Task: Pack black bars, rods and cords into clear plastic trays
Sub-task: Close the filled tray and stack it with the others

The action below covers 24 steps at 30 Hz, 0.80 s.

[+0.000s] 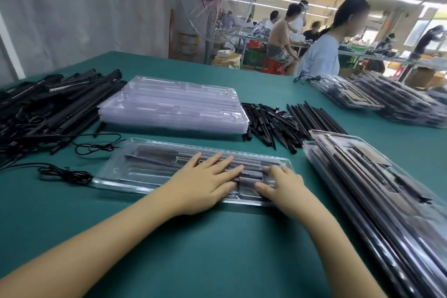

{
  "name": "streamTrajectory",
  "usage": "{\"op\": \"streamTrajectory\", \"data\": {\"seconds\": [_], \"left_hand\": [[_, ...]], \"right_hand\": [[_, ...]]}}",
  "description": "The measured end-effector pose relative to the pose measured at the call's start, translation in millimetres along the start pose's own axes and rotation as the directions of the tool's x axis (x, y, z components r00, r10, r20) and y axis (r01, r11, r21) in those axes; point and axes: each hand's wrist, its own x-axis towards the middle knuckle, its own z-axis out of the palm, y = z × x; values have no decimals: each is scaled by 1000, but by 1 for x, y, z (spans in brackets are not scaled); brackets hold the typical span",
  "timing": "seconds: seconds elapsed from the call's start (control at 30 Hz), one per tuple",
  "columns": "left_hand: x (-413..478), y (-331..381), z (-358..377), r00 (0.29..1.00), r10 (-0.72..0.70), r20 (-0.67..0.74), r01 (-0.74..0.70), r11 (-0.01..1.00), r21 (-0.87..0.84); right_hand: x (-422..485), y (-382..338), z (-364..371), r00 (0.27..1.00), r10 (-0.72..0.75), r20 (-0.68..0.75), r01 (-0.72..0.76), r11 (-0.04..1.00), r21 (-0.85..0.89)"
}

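A clear plastic tray (135, 172) lies on the green table in front of me, with black bars (154, 158) in its far slots. My left hand (205, 184) lies flat on the tray's middle, fingers straight and spread, pressing on the parts. My right hand (283, 186) rests on the tray's right end, fingers bent down onto a black piece there; I cannot see a clear grip. A black cord (65, 175) lies coiled at the tray's left end.
A stack of empty clear trays (174, 106) stands behind. Black bars (48, 104) are piled at the far left, short black rods (273, 123) at centre right. Filled trays (367, 189) are stacked at the right and far right (387, 99). A person stands beyond the table.
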Motion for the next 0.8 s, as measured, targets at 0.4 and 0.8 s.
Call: {"op": "streamTrajectory", "data": {"seconds": [0.4,0.8], "left_hand": [[-7,1,9,993,16,-115,-14,1000,19],[-18,-16,-6,988,63,-144,-35,982,188]], "right_hand": [[-3,5,-6,947,273,-172,-297,945,-137],[-3,24,-22,976,219,4,-126,544,830]]}}
